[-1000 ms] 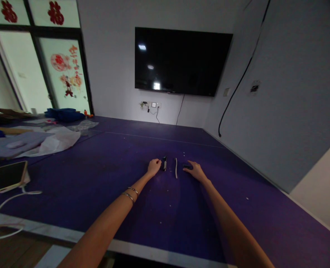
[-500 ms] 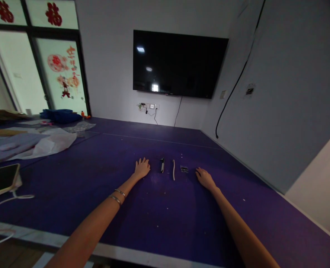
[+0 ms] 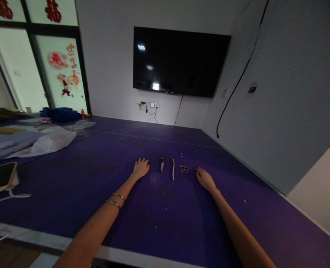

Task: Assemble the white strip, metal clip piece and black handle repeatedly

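My left hand (image 3: 141, 168) rests flat on the purple tabletop (image 3: 153, 208), fingers spread and nothing in it. To its right lies a slim dark object with a silvery side (image 3: 162, 165), perhaps a folding tool; its kind is unclear. Beside that is a thin, slightly bent whitish strip (image 3: 173, 170). Farther right sits a small clear packet with dark pieces (image 3: 184, 169), its contents too small to name. My right hand (image 3: 205, 178) lies palm down just right of the packet, apart from it, with its fingers stretched out and holding nothing.
A phone (image 3: 1, 178) with a white cable (image 3: 12, 194) is at the left edge. Behind it are white plastic sheets (image 3: 51, 142) and a blue cloth bundle (image 3: 60, 114). A black cable (image 3: 234, 91) hangs down the right wall. A television (image 3: 181, 61) hangs at the back.
The camera view has shifted very slightly. Both hands and the small objects between them stay in place on the table.
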